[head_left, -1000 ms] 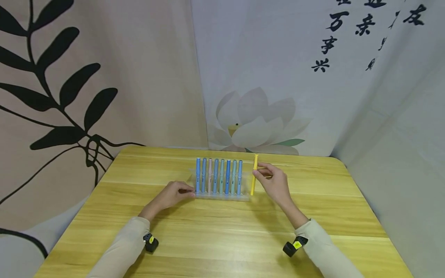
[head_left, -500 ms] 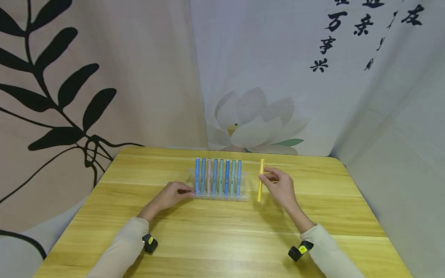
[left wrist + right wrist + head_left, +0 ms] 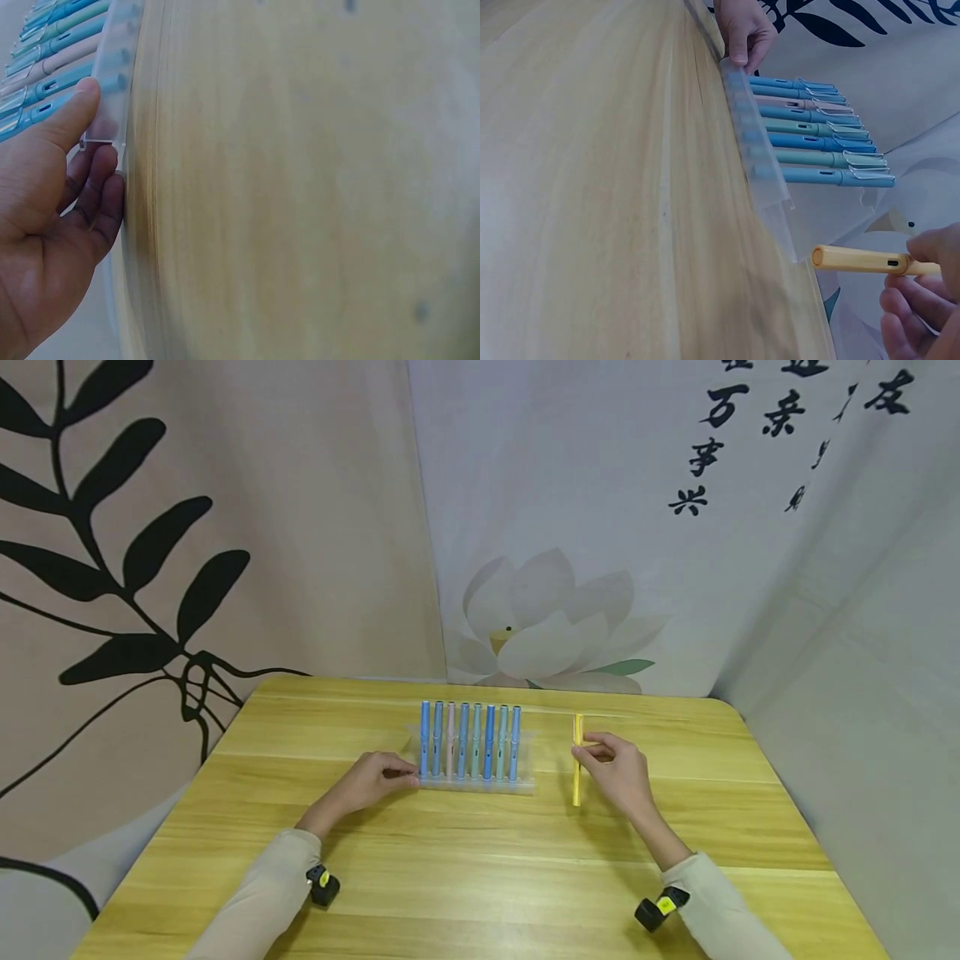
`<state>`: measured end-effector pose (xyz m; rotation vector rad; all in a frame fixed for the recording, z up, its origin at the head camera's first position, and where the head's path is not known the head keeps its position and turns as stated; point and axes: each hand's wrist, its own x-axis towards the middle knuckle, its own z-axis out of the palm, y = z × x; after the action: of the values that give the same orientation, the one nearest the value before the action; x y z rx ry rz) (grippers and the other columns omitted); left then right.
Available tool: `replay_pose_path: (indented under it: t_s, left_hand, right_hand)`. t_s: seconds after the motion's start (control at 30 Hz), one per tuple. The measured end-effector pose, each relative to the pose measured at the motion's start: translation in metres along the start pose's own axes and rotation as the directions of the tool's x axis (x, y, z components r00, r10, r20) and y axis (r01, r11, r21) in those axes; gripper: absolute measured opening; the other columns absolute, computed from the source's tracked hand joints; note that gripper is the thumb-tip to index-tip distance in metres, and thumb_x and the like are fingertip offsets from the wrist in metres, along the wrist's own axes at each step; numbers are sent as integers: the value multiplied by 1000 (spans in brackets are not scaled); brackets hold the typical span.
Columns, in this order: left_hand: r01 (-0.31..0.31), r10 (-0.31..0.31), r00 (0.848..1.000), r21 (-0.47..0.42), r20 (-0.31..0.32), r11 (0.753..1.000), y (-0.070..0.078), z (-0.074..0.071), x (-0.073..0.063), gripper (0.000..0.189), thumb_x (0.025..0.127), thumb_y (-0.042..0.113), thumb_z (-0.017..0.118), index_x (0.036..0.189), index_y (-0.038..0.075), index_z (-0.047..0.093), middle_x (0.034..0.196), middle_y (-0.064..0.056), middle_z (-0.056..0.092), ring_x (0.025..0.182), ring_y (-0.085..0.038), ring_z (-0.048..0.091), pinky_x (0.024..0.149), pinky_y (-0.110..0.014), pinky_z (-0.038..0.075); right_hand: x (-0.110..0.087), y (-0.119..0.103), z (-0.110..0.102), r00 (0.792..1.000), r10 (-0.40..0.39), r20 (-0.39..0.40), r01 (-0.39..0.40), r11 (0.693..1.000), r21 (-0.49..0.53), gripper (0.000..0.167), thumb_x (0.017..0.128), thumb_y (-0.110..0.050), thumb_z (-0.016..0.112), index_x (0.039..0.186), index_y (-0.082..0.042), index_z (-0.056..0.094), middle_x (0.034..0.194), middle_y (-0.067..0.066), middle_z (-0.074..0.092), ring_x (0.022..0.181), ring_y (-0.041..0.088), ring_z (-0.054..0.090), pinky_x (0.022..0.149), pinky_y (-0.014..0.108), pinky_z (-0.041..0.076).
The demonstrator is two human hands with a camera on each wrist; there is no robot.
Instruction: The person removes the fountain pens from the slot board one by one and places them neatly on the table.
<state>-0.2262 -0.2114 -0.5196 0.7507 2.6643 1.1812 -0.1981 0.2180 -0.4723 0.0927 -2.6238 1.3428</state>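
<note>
A clear plastic pen stand (image 3: 517,788) stands on the wooden table, bearing a row of several upright pens (image 3: 489,743) in blues, pale green and pink. My left hand (image 3: 367,785) grips the stand's left end; the left wrist view has its thumb (image 3: 88,94) on the front and its fingers curled at the end. To the right of the stand, my right hand (image 3: 621,772) pinches a yellow pen (image 3: 577,789), held upright and apart from the stand. In the right wrist view the pen's barrel (image 3: 847,259) points toward the stand's bare right end.
The wooden table (image 3: 465,877) extends to a curtain (image 3: 337,568) at the back, printed with dark leaves, a lotus and writing. Another pale curtain (image 3: 855,677) hangs along the right side. Black cameras (image 3: 324,887) are strapped to both wrists.
My right hand has moved right and toward me with the yellow pen, away from the stand's right end. The left hand and the stand have stayed in place.
</note>
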Motion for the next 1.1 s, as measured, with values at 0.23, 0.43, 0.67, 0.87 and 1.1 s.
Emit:
replay_pose_path:
  t_s: [0.23,0.43,0.67,0.87,1.1]
  left_hand:
    - [0,0,1000,1,-3,1000,-1,0,0,32,97,30,71,117,6,77,111,-5,76,93,-12,67,77,-27,55]
    - [0,0,1000,3,-8,1000,2,0,-1,30,97,29,72,117,6,77,111,-5,76,94,-12,67,78,-28,56]
    - [-12,12,1000,9,-9,1000,1,0,-1,30,97,29,72,116,6,78,110,-6,76,94,-13,68,77,-28,56]
    - [4,-4,1000,7,-1,1000,1,0,-1,30,97,28,71,116,6,77,111,-6,76,96,-14,68,79,-28,56]
    - [11,-11,1000,-4,1,1000,2,0,0,30,97,27,72,117,6,77,112,-5,76,97,-14,68,80,-27,56]
  right_hand:
    - [0,10,1,999,36,5,-36,999,-11,38,94,-36,76,120,-9,73,97,7,78,87,21,74,71,28,57]
    - [1,19,1,997,82,3,-81,996,-47,36,94,-33,77,119,-8,74,96,8,78,87,23,74,72,32,57]
    - [0,26,0,993,116,-8,-116,990,-83,33,92,-30,78,115,-7,76,93,9,78,85,22,74,70,33,56]
    - [-1,32,1,991,132,-9,-132,984,-122,30,90,-30,80,110,-7,77,88,7,77,78,19,71,66,32,54]
    - [-1,38,1,988,150,29,-145,979,-141,32,91,-29,79,110,-4,76,84,6,76,71,15,69,60,29,51]
